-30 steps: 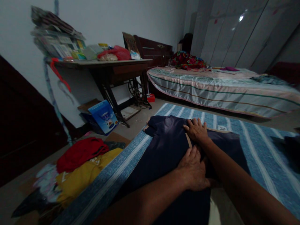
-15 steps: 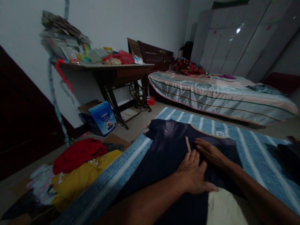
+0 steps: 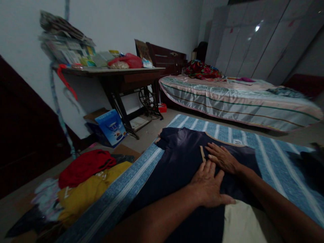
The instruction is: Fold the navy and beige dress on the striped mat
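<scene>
A dark navy shirt with tan edging at the neck lies spread on a blue striped cloth. My left hand presses flat on the shirt, fingers stretched and thumb out to the side. Just beyond it my right hand also lies flat on the fabric, its fingers pointing left. Close to the fingertips of both hands is a narrow tan strip on the shirt. Cream fabric shows at the near edge, below my left thumb.
Left on the floor are a red garment, a yellow garment and a blue box. Behind stands a sewing machine table loaded with bags and boxes. A bed is beyond the striped cloth. Something dark lies at the right.
My right hand has shifted slightly up and left over the shirt, its fingers now flatter and more spread. My left hand stays in nearly the same place.
</scene>
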`<state>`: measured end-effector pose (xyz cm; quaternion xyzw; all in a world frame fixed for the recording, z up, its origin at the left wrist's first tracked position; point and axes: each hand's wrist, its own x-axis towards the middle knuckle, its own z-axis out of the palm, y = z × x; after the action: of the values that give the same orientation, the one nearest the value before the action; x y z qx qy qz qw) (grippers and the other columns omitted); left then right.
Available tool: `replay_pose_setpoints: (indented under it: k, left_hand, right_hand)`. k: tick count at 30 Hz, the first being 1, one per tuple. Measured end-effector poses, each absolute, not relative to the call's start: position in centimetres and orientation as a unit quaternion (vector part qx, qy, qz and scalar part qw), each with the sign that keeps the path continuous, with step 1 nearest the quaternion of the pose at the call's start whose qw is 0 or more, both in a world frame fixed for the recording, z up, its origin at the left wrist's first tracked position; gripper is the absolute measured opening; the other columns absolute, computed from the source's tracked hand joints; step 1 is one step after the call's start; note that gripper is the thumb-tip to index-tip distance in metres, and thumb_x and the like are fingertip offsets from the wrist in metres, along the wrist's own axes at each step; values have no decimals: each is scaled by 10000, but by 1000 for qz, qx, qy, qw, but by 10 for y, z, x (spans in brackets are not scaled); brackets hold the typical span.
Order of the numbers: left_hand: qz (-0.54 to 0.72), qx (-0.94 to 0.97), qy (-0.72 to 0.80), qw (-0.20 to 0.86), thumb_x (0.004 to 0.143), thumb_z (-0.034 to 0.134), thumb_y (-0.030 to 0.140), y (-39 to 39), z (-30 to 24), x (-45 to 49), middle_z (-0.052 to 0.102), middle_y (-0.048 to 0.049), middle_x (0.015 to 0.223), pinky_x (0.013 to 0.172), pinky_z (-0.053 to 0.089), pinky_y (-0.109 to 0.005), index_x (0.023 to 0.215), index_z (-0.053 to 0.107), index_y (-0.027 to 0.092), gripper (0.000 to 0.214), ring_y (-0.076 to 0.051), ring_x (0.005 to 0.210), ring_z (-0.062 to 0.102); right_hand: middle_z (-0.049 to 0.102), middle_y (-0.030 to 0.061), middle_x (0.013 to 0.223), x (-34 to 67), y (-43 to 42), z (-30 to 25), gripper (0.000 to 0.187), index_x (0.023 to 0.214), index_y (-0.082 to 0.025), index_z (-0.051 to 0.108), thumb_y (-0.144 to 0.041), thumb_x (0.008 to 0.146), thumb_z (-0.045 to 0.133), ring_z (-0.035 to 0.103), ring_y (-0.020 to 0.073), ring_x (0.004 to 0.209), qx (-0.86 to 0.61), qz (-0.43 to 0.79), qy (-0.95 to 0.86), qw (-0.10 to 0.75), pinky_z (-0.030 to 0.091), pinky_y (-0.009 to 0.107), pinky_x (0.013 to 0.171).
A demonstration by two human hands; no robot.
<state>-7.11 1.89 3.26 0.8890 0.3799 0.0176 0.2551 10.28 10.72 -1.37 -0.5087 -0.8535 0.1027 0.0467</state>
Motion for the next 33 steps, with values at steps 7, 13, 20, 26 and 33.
replay_pose_setpoints:
  k: [7,13,20,26,33]
  left_hand:
    - [7,891,380,246,805,387,724,18,31,-70,-16,-219,1521,1124,-14,-483,1466,196,110,922,-309,1389,-120]
    - [8,893,381,240,799,340,746,19,27,-70,-8,-177,1536,1125,-2,-490,1472,183,122,931,-307,1395,-112]
    - [7,892,381,243,794,316,752,19,26,-70,-21,-136,1546,1122,11,-505,1478,163,138,931,-311,1398,-112]
    - [7,889,383,252,792,319,755,19,25,-70,-44,-136,1544,1124,2,-500,1478,161,137,937,-302,1393,-135]
    - [7,893,379,245,799,303,758,20,23,-70,-48,-152,1540,1124,0,-505,1475,168,128,933,-306,1390,-142]
  right_hand:
    - [189,70,1532,94,118,-8,572,1456,-271,261,-526,948,196,125,259,1403,-545,58,-836,10,159,540,1099]
    - [278,118,1501,92,130,-16,634,1441,-244,309,-597,918,255,171,288,1394,-574,3,-818,25,190,509,1091]
    - [263,129,1501,90,132,-20,714,1436,-214,318,-664,887,246,186,327,1382,-607,-10,-793,52,196,515,1079]
    - [259,169,1488,87,136,-20,784,1445,-182,283,-705,865,214,197,357,1369,-634,-3,-772,49,210,544,1055]
    - [347,171,1425,84,146,-23,814,1431,-205,286,-751,832,206,246,378,1336,-673,5,-736,68,231,577,1014]
